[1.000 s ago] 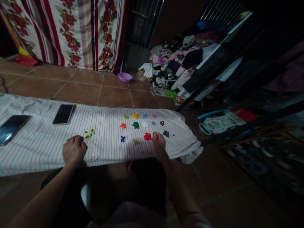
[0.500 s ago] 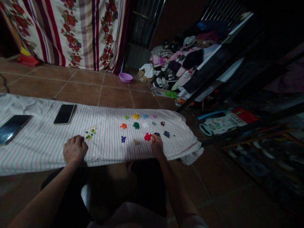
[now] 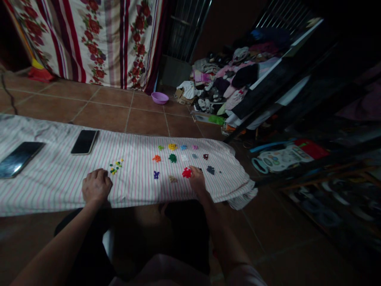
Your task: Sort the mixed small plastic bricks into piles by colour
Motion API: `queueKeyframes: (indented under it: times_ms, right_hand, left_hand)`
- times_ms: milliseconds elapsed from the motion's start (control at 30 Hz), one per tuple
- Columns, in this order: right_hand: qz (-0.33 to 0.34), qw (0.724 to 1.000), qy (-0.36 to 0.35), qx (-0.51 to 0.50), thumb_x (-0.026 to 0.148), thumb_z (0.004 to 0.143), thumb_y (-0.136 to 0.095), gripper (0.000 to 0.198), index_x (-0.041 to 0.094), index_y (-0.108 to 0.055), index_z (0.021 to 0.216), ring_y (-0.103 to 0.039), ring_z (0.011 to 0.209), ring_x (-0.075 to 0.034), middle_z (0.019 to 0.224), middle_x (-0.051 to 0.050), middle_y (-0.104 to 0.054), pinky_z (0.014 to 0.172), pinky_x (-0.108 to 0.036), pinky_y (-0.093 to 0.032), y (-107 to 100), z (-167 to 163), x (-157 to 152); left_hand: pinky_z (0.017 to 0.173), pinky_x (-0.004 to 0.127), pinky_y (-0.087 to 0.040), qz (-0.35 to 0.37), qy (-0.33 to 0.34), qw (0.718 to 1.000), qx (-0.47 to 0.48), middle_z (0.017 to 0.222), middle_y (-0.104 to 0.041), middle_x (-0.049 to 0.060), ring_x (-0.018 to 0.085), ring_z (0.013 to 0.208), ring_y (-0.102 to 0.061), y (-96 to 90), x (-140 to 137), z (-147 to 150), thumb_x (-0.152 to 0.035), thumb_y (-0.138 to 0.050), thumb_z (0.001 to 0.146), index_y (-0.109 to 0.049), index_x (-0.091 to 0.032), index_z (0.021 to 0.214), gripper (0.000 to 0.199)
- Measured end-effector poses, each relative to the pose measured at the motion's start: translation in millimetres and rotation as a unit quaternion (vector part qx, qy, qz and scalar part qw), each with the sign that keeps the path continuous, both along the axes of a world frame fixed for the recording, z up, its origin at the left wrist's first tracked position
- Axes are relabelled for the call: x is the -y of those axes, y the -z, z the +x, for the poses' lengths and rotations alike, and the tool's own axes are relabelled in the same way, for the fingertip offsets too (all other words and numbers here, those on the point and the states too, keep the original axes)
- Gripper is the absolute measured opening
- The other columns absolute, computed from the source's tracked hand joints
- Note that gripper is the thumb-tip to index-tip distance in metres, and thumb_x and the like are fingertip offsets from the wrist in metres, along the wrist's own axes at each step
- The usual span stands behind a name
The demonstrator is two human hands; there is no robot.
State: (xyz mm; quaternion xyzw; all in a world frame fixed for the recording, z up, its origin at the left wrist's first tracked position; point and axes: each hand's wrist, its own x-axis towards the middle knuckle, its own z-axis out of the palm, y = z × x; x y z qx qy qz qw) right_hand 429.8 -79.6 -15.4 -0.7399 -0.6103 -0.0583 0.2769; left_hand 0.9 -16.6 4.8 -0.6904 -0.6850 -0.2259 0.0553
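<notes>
Bordering the red pieces (image 3: 186,172), right hand (image 3: 197,178) curls; cannot tell whether pinching. Left hand (image 3: 97,185) rests on striped cloth (image 3: 135,186), fingers bent, grip unclear.

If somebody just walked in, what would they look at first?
Probably the bright little piles on the striped cloth, like the red pile by the right hand. Next might come the two dark phones on the cloth's left part, and the big flowery curtain behind, at the picture's top left.
</notes>
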Motion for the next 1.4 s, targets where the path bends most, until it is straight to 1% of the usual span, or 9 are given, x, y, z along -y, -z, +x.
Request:
queueKeyframes:
  times_ms: [133, 267, 367, 533, 633, 767, 933, 1067, 1400]
  right_hand:
    - [0.041, 0.999, -0.021, -0.005, 0.010, 0.080, -0.036, 0.040, 0.012, -0.068, 0.104, -0.059, 0.100, -0.024, 0.103, -0.014, -0.067, 0.092, -0.041, -0.047, -16, -19, -7]
    - [0.067, 0.991, -0.102, -0.052, 0.014, 0.084, -0.038, 0.035, 0.015, -0.068, 0.103, -0.059, 0.103, -0.022, 0.104, -0.012, -0.066, 0.095, -0.039, -0.048, -27, -67, -26]
    - [0.053, 0.976, -0.182, -0.103, 0.015, 0.087, -0.040, 0.032, 0.019, -0.067, 0.104, -0.060, 0.100, -0.020, 0.103, -0.009, -0.065, 0.093, -0.035, -0.050, -27, -119, -41]
    - [-0.040, 0.943, -0.300, -0.136, 0.015, 0.088, -0.047, 0.025, 0.020, -0.067, 0.101, -0.061, 0.088, -0.017, 0.094, -0.006, -0.064, 0.083, -0.029, -0.051, -21, -204, -65]
    - [-0.089, 0.940, -0.301, -0.131, 0.015, 0.088, -0.049, 0.023, 0.021, -0.066, 0.103, -0.061, 0.088, -0.015, 0.098, -0.005, -0.064, 0.083, -0.028, -0.049, -22, -242, -79]
    - [-0.142, 0.955, -0.238, -0.107, 0.020, 0.091, -0.049, 0.024, 0.023, -0.063, 0.110, -0.060, 0.092, -0.015, 0.104, -0.005, -0.064, 0.082, -0.026, -0.047, -31, -275, -97]
    - [-0.210, 0.961, -0.170, -0.064, 0.027, 0.092, -0.051, 0.019, 0.024, -0.063, 0.105, -0.061, 0.091, -0.016, 0.104, -0.004, -0.064, 0.077, -0.025, -0.045, -36, -293, -109]
    - [-0.219, 0.962, -0.155, -0.054, 0.028, 0.093, -0.049, 0.017, 0.024, -0.063, 0.102, -0.061, 0.091, -0.014, 0.102, -0.003, -0.064, 0.076, -0.024, -0.043, -36, -294, -108]
    - [-0.131, 0.962, -0.191, -0.144, 0.019, 0.086, -0.052, 0.012, 0.023, -0.062, 0.091, -0.060, 0.085, -0.015, 0.087, -0.002, -0.066, 0.078, -0.025, -0.046, -20, -270, -103]
  left_hand:
    - [0.077, 0.038, -0.034, 0.012, 0.010, 1.000, 0.014, 0.106, -0.067, 0.011, 0.026, 0.094, -0.054, 5.4, -2, -2, -0.024, -0.042, 0.083, -0.065, -0.016, 0.095, 0.027]
    - [0.077, 0.039, -0.034, 0.016, 0.014, 1.000, 0.022, 0.103, -0.067, 0.012, 0.027, 0.095, -0.054, 7.0, -4, -3, -0.021, -0.044, 0.082, -0.064, -0.017, 0.094, 0.024]
    - [0.078, 0.039, -0.035, 0.019, 0.016, 0.999, 0.026, 0.103, -0.066, 0.012, 0.027, 0.097, -0.054, 6.3, -3, -2, -0.021, -0.046, 0.081, -0.064, -0.017, 0.094, 0.022]
    - [0.078, 0.039, -0.037, 0.020, 0.019, 0.999, 0.023, 0.106, -0.066, 0.011, 0.027, 0.097, -0.054, 6.7, -3, -3, -0.019, -0.048, 0.081, -0.063, -0.017, 0.095, 0.021]
    - [0.078, 0.039, -0.037, 0.023, 0.022, 0.999, 0.017, 0.105, -0.066, 0.011, 0.027, 0.097, -0.054, 7.6, -4, -3, -0.018, -0.049, 0.081, -0.063, -0.017, 0.095, 0.020]
    - [0.079, 0.039, -0.037, 0.027, 0.023, 0.999, 0.014, 0.105, -0.066, 0.011, 0.027, 0.096, -0.055, 8.1, -5, -3, -0.018, -0.049, 0.080, -0.063, -0.017, 0.095, 0.020]
    - [0.079, 0.039, -0.038, 0.028, 0.020, 0.999, 0.017, 0.106, -0.066, 0.010, 0.027, 0.097, -0.055, 8.2, -4, -3, -0.018, -0.049, 0.080, -0.063, -0.018, 0.095, 0.020]
    - [0.078, 0.039, -0.037, 0.025, 0.018, 0.999, 0.016, 0.106, -0.066, 0.009, 0.026, 0.097, -0.055, 7.7, -5, -2, -0.019, -0.048, 0.081, -0.062, -0.018, 0.094, 0.019]
    - [0.077, 0.039, -0.035, 0.030, 0.024, 0.999, 0.017, 0.107, -0.066, 0.010, 0.027, 0.096, -0.055, 6.7, -3, -3, -0.021, -0.046, 0.082, -0.062, -0.018, 0.094, 0.020]
